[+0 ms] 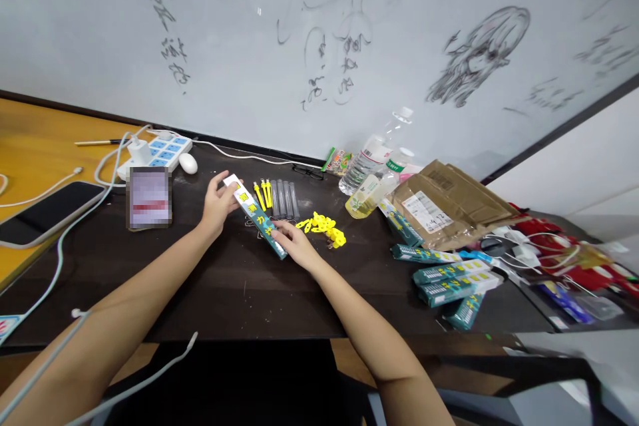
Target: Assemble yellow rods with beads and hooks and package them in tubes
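Observation:
A long narrow box (255,214), white at its far end and dark green at its near end with yellow characters, is held slantwise above the dark table. My left hand (218,201) is closed round its white end. On the green end, my right hand (295,244) grips with thumb and fingers. Just behind the box lie several yellow plastic pieces (266,193) and several clear tubes (285,200). A heap of yellow clips or rings (323,226) rests right of my right hand. Some small wire-like pieces beneath the box are partly hidden.
Several similar green boxes (452,283) lie at the right, beside a brown parcel (444,203). Bottles (369,163) stand near the whiteboard (239,46). On the left are a power strip (160,153), a white mouse (188,163), a phone (50,213) and loose cables.

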`<state>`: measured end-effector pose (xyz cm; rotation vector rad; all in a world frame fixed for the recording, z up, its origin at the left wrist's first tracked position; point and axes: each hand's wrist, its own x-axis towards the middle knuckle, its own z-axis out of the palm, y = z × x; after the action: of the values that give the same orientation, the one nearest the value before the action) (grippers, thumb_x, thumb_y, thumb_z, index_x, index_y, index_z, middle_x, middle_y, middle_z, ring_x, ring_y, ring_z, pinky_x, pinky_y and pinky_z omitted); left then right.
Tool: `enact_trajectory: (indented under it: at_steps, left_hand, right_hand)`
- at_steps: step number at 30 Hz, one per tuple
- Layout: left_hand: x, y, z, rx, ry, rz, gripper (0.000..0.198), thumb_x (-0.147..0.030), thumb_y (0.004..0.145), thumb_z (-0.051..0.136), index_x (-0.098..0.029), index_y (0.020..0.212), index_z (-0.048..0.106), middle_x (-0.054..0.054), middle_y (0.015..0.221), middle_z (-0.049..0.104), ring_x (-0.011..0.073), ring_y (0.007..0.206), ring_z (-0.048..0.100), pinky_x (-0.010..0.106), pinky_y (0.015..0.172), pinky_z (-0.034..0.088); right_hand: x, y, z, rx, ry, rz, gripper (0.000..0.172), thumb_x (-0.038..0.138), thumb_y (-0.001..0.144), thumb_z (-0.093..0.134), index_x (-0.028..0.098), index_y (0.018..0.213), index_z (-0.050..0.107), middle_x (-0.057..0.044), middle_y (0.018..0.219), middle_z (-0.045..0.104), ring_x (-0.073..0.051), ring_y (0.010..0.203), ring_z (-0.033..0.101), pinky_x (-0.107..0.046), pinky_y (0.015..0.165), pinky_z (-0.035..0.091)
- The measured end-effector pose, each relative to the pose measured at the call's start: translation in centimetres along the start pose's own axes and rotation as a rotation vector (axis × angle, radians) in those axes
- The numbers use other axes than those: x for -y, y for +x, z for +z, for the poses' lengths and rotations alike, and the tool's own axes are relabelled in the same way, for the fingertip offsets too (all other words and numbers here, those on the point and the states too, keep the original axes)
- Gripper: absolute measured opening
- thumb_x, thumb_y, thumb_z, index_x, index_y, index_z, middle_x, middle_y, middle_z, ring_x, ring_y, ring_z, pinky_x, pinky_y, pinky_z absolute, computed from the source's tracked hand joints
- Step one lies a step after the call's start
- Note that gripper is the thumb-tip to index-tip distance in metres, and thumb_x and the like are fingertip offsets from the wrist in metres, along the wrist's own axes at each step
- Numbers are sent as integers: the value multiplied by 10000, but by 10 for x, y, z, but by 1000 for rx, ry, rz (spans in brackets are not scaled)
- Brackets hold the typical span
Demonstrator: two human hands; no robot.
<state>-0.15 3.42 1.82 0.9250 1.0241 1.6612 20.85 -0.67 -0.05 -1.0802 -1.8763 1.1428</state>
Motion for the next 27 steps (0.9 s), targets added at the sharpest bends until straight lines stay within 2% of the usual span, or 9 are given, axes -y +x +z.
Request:
enact_trajectory:
  at_steps: [3,6,9,12,16,19,23,25,27]
  left_hand:
    - [1,6,-5,-56,-64,-1,459,-342,786,637,-245,1190,443,94,1088,664,183,773,701,359,722,573]
    - [2,3,-1,-14,-107,3,413,-388,804,616,-227,1151,462,99,1069,671,195,804,700,350,717,575]
    - [5,-10,11,89,-81,-58,462,-410,794,620,-209,1183,474,102,1011,690,207,825,695,339,698,576]
    - [10,-25,23,255,30,-113,586,-359,730,692,-205,1250,468,85,949,708,219,853,686,346,712,572]
    - [13,-36,28,374,88,-110,689,-337,691,726,-190,1304,448,101,979,708,247,904,672,352,728,567]
    - [11,-37,28,399,111,-116,741,-350,687,730,-194,1341,419,116,1041,694,257,921,665,344,716,569]
    - [5,-38,27,425,113,-70,757,-406,741,674,-203,1397,355,138,1208,619,264,968,648,333,699,572]
    - [4,-39,26,459,93,-34,718,-454,809,585,-234,1429,298,144,1345,513,265,1036,622,327,714,570]
    - [7,-40,25,496,99,-4,661,-490,866,480,-267,1445,252,142,1437,401,265,1100,589,322,735,567]
  right_hand:
    - [1,0,0,142,175,106,395,439,792,600,189,1094,555,36,680,583,-93,501,564,-185,407,403]
    - [4,-1,4,184,289,159,447,442,742,652,189,1091,535,33,704,604,-87,450,580,-152,313,344]
    - [5,0,8,89,387,172,467,441,701,683,179,1055,527,34,700,617,-94,458,600,-151,319,397]
    - [4,2,10,-19,429,154,487,444,680,698,185,1045,507,42,688,613,-108,494,629,-154,346,438]
    - [1,4,10,-57,415,147,476,446,670,702,202,1004,467,54,687,603,-120,529,643,-172,372,475]
    - [-2,4,11,-61,401,136,444,455,688,682,218,972,437,74,671,574,-111,533,629,-184,389,494]
    - [0,4,12,-88,370,34,406,438,709,676,227,974,451,80,654,530,-88,512,555,-183,393,478]
    - [8,1,8,-147,366,-31,397,428,727,669,235,1011,471,56,706,548,-92,546,540,-193,420,478]
    - [19,-6,-4,-288,367,-112,399,432,758,641,251,1068,469,20,810,576,-111,617,557,-213,467,491]
